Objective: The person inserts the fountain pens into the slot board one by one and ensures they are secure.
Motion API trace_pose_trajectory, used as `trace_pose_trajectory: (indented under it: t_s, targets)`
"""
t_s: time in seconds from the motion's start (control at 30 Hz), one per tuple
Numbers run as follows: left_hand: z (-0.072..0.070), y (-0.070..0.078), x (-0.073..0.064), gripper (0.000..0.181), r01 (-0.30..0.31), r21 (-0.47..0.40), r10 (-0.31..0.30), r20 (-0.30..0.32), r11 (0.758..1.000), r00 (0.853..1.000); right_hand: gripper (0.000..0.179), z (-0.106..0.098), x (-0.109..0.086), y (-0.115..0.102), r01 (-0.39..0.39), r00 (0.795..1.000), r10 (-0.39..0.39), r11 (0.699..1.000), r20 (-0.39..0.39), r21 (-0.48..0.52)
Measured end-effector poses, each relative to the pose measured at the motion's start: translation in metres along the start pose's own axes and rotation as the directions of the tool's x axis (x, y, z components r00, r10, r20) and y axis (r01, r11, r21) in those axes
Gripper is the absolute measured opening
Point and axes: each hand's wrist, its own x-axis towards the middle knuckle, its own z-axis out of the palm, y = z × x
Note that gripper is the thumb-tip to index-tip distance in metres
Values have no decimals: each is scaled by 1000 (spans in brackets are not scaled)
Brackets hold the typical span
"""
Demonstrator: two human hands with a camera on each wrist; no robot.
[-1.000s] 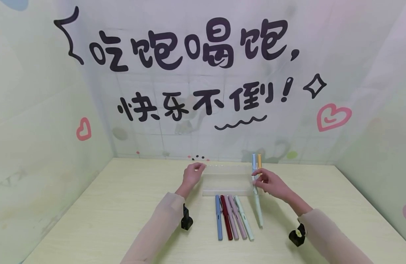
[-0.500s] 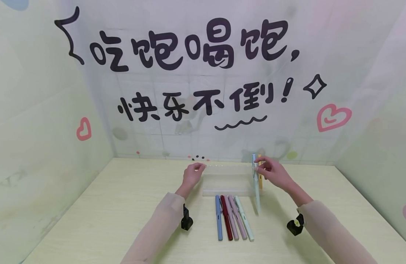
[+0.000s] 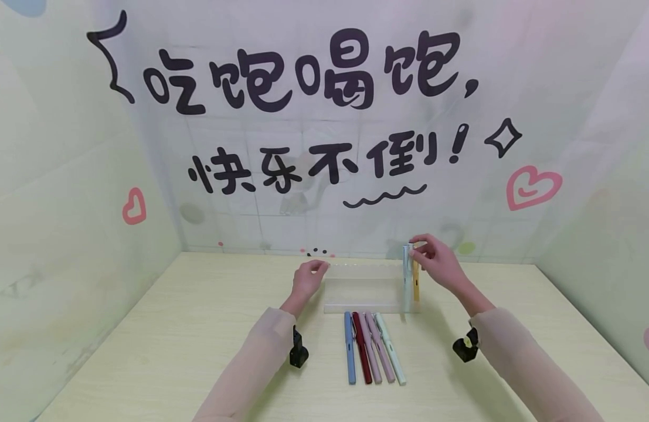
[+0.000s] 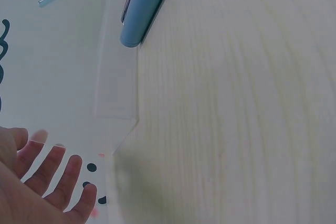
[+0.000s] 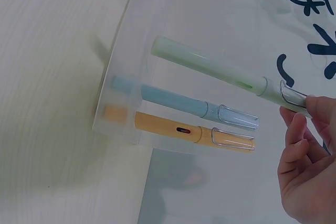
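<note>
My right hand [image 3: 437, 262] pinches a pale green pen [image 5: 205, 69] by its capped end, above the right part of a clear plastic pen stand [image 3: 363, 293]. In the right wrist view the pen's lower end hangs over the stand's front ledge. A light blue pen [image 5: 176, 100] and an orange pen [image 5: 170, 128] stand side by side in the stand, clips up. My left hand [image 3: 308, 278] pinches the stand's top left corner between thumb and forefinger; the left wrist view shows its other fingers [image 4: 68, 182] spread.
In front of the stand lies a row of pens: blue [image 3: 350, 351], dark red [image 3: 362, 351], two mauve [image 3: 373, 354] and pale green [image 3: 391, 354]. A printed cloth wall [image 3: 261, 228] rises behind the pale wooden table [image 3: 224, 305].
My right hand has risen and moved back, carrying the pale green pen from in front of the stand to over it, more upright. The left hand has stayed at the corner.
</note>
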Motion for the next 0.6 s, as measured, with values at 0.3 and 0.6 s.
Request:
trace_pose_trajectory:
  t_s: [0.3, 0.6]
  targets:
    - [0, 0, 1, 26, 4, -5, -4, -4, 1000, 1000, 25, 7, 2, 2, 0, 997, 0, 1000, -83, -5]
    - [1, 0, 1, 26, 12, -1, -12, 0, 1000, 1000, 23, 15, 5, 9, 41, 983, -48, 998, -177, -41]
